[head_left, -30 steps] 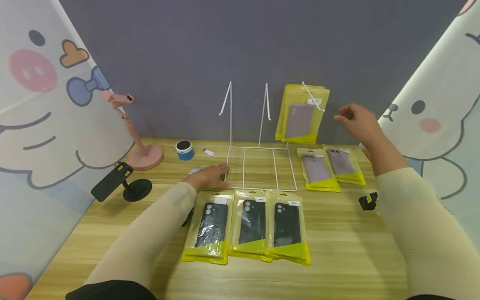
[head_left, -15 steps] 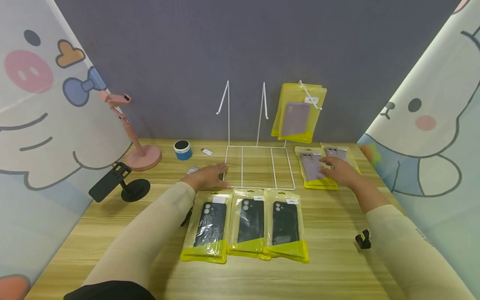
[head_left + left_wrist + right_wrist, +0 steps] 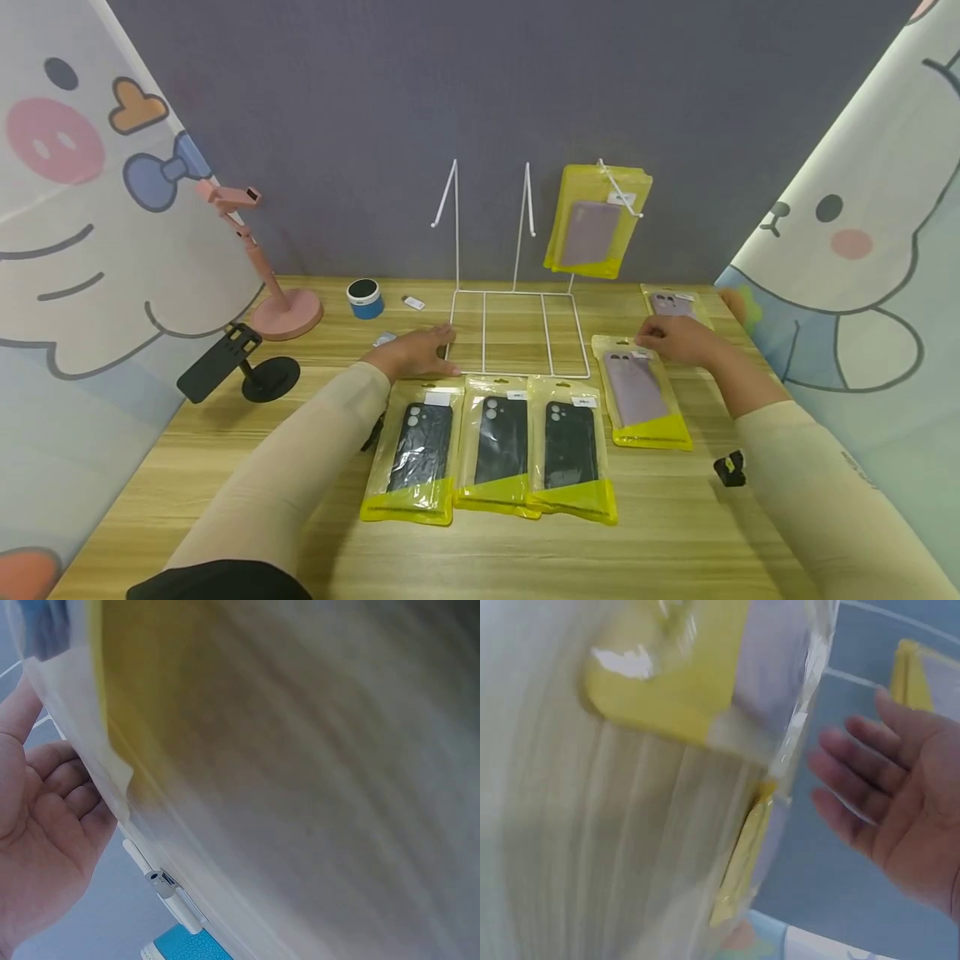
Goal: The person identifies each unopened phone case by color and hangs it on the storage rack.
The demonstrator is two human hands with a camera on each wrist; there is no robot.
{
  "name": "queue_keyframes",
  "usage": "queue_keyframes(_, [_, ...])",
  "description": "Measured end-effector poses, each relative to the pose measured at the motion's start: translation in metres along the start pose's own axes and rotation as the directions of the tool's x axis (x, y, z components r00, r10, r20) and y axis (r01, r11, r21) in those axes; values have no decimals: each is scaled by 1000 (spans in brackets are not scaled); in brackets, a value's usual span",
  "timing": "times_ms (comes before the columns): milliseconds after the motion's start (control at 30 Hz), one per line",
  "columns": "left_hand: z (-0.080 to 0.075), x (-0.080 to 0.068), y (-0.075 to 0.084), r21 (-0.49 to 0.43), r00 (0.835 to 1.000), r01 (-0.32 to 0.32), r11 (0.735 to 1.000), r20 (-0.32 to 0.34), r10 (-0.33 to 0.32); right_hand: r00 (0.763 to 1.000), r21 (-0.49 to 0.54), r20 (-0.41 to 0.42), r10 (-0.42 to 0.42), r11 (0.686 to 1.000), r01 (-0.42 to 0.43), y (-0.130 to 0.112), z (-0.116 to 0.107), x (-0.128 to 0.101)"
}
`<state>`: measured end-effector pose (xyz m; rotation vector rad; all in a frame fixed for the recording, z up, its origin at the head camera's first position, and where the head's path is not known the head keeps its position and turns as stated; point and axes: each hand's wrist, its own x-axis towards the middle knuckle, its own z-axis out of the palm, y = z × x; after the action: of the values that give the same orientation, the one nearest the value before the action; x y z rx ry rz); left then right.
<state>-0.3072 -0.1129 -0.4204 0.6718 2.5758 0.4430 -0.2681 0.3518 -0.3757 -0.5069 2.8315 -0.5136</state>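
Note:
My left hand [image 3: 420,352] lies flat on the table at the front left corner of a white wire rack [image 3: 456,250], fingers relaxed; the left wrist view shows its open palm [image 3: 37,817]. My right hand [image 3: 671,337] rests its fingertips on the top edge of a lilac phone case in a yellow bag [image 3: 637,392], beside three bagged black cases [image 3: 502,442]. In the right wrist view the fingers [image 3: 855,772] are straight next to that bag [image 3: 772,667]. A second lilac case [image 3: 670,302] lies behind the hand. Another bagged lilac case [image 3: 596,221] hangs on the rack's right hook.
On the wooden table [image 3: 675,533], a pink phone stand [image 3: 262,258] and a black phone stand [image 3: 225,362] are at the left. A small blue speaker [image 3: 365,298] and a white stick [image 3: 413,303] sit behind my left hand. A black clip [image 3: 729,469] lies by my right forearm.
My right hand came down from beside the hanging bag onto the table and slid one lilac case toward me, next to the black cases. The left hand stayed put.

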Motion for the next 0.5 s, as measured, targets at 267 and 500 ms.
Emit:
queue_keyframes(267, [0, -1, -1, -4, 1000, -4, 1000, -2, 4, 1000, -37, 15, -5, 999, 6, 25, 11, 18])
queue_keyframes(500, [-1, -3, 3, 1, 1000, -6, 1000, -3, 6, 999, -85, -48, -4, 996, 0, 25, 24, 19])
